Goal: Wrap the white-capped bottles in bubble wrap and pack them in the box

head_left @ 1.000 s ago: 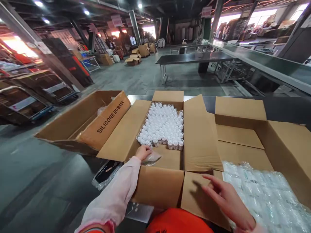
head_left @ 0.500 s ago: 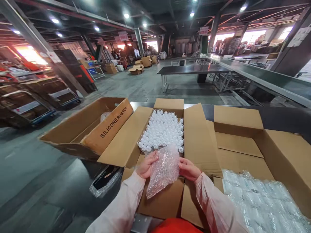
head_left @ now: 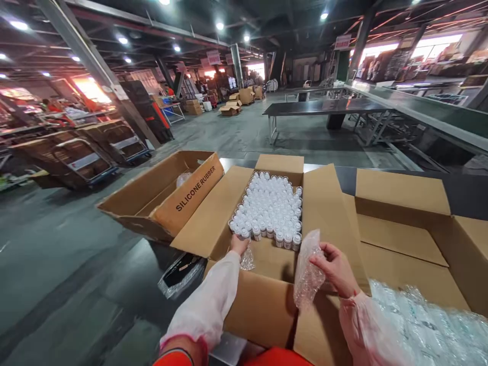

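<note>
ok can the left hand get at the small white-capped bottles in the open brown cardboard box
Probably yes: the left hand is at the near edge of the small white-capped bottles, and the open brown cardboard box leaves their tops uncovered.

Before you on the bench point(head_left: 345, 179) lies the middle box point(head_left: 276, 259), with the left box point(head_left: 190, 190) beside it at the bench's left edge and the right box point(head_left: 400, 226) holding plastic packs point(head_left: 430, 317) toward its near edge. In the middle box, bottles point(head_left: 270, 203) stand toward the back edge, your left hand point(head_left: 239, 245) is at their front left corner, and your right hand point(head_left: 335, 269) holds bubble wrap point(head_left: 308, 264) above the near right corner. Beyond the bench's far edge stands a table point(head_left: 324, 106), left of a conveyor point(head_left: 415, 109).
</note>
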{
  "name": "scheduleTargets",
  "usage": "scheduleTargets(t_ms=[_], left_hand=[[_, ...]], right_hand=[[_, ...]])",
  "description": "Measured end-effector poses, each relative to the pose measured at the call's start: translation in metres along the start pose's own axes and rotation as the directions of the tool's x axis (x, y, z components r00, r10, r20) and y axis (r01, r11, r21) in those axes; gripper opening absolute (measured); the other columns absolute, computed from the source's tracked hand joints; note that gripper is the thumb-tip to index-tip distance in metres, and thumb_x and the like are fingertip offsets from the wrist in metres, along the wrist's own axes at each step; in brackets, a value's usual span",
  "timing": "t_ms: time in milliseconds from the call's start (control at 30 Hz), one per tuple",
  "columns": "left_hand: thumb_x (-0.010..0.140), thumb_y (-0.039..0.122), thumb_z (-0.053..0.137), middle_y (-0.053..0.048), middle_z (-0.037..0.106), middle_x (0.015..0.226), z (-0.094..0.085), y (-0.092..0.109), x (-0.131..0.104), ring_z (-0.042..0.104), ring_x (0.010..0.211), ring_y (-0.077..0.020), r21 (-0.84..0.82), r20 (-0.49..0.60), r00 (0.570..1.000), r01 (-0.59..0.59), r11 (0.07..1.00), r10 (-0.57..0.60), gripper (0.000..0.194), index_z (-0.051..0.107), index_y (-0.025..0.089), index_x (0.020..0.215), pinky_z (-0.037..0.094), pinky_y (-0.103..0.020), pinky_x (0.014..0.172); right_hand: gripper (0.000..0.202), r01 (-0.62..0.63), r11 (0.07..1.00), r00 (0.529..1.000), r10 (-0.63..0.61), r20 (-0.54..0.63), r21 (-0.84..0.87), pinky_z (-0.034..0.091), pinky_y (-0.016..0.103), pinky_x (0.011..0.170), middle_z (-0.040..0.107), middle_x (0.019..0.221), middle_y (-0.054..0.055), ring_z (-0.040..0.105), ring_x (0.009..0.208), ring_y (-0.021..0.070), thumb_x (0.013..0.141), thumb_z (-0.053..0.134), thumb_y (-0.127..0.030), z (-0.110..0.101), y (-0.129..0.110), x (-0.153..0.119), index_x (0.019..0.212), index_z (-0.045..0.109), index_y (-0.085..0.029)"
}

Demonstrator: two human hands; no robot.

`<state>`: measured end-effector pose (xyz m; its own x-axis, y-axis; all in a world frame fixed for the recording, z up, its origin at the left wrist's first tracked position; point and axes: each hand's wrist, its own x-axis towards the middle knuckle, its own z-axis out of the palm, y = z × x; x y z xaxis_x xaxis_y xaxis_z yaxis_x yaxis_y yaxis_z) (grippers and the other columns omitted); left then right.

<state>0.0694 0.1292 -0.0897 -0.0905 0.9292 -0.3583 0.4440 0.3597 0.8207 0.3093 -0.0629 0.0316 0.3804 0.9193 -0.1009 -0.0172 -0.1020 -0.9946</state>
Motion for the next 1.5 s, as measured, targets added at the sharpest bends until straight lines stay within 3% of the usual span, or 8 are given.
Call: scheduleTargets(t_ms=[233, 400, 500, 833, 1033, 1167, 1300, 1500], left_hand=[[0.073, 0.041, 0.066, -0.020, 0.058, 0.120, 0.006, 0.001, 0.017, 0.053, 0.115, -0.0324, 0.208, -0.127, 0.992, 0.048, 0.977, -0.021, 0.047, 0.055, 0.011, 0.107, 0.037, -0.048, 0.094], [0.070, 0.033, 0.066, -0.021, 0.063, 0.112, 0.001, 0.001, 0.004, 0.054, 0.112, -0.0369, 0.174, -0.129, 0.991, 0.001, 0.985, 0.022, 0.036, 0.058, 0.014, 0.100, 0.038, -0.047, 0.090], [0.065, 0.033, 0.068, -0.017, 0.066, 0.104, -0.005, 0.004, -0.010, 0.056, 0.109, -0.0351, 0.055, -0.126, 0.990, -0.062, 0.997, 0.068, 0.032, 0.058, 0.017, 0.092, 0.041, -0.041, 0.087], [0.083, 0.061, 0.035, -0.004, 0.063, 0.090, -0.046, 0.015, -0.098, 0.064, 0.070, -0.0174, -0.566, 0.168, 0.971, -0.048, 0.823, 0.173, 0.053, 0.044, 0.023, 0.119, 0.051, -0.031, 0.060], [0.077, 0.055, 0.054, -0.002, 0.063, 0.085, -0.039, 0.011, -0.168, 0.054, 0.045, -0.0118, -0.598, 0.692, 0.666, 0.316, 0.736, 0.276, 0.049, 0.044, 0.026, 0.115, 0.041, -0.025, 0.041], [0.066, 0.030, 0.067, -0.001, 0.062, 0.088, -0.032, 0.005, -0.202, 0.058, 0.053, -0.0126, -0.531, 0.805, 0.467, 0.291, 0.796, 0.366, 0.040, 0.053, 0.023, 0.103, 0.040, -0.022, 0.045], [0.068, 0.023, 0.068, -0.004, 0.063, 0.102, -0.025, -0.001, -0.218, 0.061, 0.076, -0.0169, -0.449, 0.820, 0.395, -0.003, 0.894, 0.414, 0.066, 0.047, 0.026, 0.131, 0.045, -0.026, 0.062], [0.067, 0.014, 0.059, -0.008, 0.064, 0.111, 0.001, -0.011, -0.214, 0.054, 0.108, -0.0283, -0.187, 0.710, 0.559, -0.436, 0.880, 0.428, 0.051, 0.058, 0.021, 0.118, 0.036, -0.040, 0.096]], right_hand=[[0.037, 0.138, 0.945, 0.977, -0.081, 0.196, -0.295, 0.045, 0.030, 0.065, 0.066, 0.077, 0.005, 0.056, 0.069, 0.0170, 0.082, 0.051, -0.051, 0.008, 0.013, 0.000, 0.088, 0.065, -0.017], [0.024, 0.080, 0.331, 0.953, -0.302, -0.025, -0.940, 0.042, 0.040, 0.076, 0.062, 0.103, 0.017, 0.055, 0.091, 0.0275, 0.084, 0.049, -0.016, 0.024, 0.015, -0.009, 0.103, 0.064, -0.015], [0.017, 0.357, 0.220, 0.911, -0.299, 0.285, -0.908, 0.044, 0.034, 0.071, 0.063, 0.094, 0.012, 0.057, 0.083, 0.0229, 0.089, 0.050, -0.025, 0.046, 0.026, -0.035, 0.092, 0.064, -0.017], [0.073, 0.388, 0.100, 0.920, -0.094, 0.379, -0.916, 0.019, 0.067, 0.102, 0.049, 0.134, 0.023, 0.040, 0.124, 0.0434, 0.052, 0.085, -0.042, 0.030, 0.066, -0.082, 0.116, 0.061, -0.014], [0.027, 0.398, 0.009, 0.903, -0.182, 0.390, -0.917, 0.032, 0.057, 0.093, 0.053, 0.133, 0.013, 0.047, 0.119, 0.0356, 0.077, 0.052, -0.003, 0.027, 0.066, -0.104, 0.092, 0.068, -0.019], [0.019, 0.397, 0.162, 0.917, -0.090, 0.387, -0.903, 0.041, 0.042, 0.076, 0.066, 0.100, 0.012, 0.058, 0.094, 0.0286, 0.085, 0.046, -0.018, 0.023, 0.063, -0.106, 0.083, 0.066, -0.019], [0.030, 0.129, 0.655, 0.983, 0.017, 0.185, -0.745, 0.042, 0.032, 0.067, 0.066, 0.082, 0.007, 0.061, 0.075, 0.0206, 0.091, 0.031, -0.032, 0.013, 0.066, -0.093, 0.084, 0.058, -0.020], [0.025, 0.029, 0.917, 0.996, -0.062, -0.070, -0.398, 0.045, 0.032, 0.062, 0.059, 0.070, 0.004, 0.055, 0.067, 0.0198, 0.083, 0.033, -0.037, 0.019, 0.079, -0.087, 0.071, 0.048, -0.022]])
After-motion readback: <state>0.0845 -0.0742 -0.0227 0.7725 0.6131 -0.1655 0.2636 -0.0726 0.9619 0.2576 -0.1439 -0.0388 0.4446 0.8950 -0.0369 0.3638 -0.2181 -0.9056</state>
